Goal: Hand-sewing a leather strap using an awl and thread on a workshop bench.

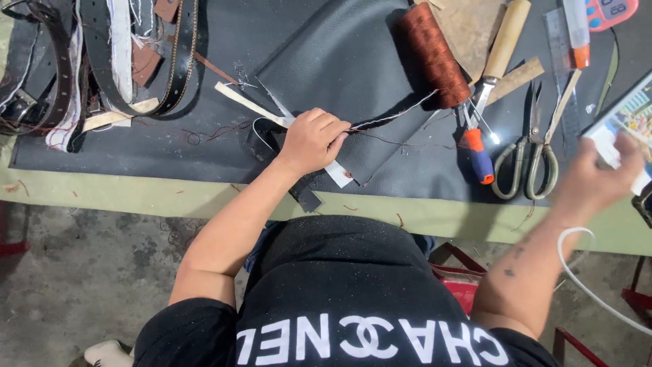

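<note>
Black leather piece [353,146] lies on the dark mat [170,156], the left hand [311,141] curled closed on its edge with loose thread trailing, seemingly mid-stitching, while the right hand [598,178], blurred, grips a phone [628,122] beside the scissors [533,160].

The black leather piece [360,75] lies flat on the workbench [170,197], one corner pointing toward the near edge, with a pale strip [248,102] running under it. The phone [628,119], screen lit, sits tilted at the bench's right edge.
</note>
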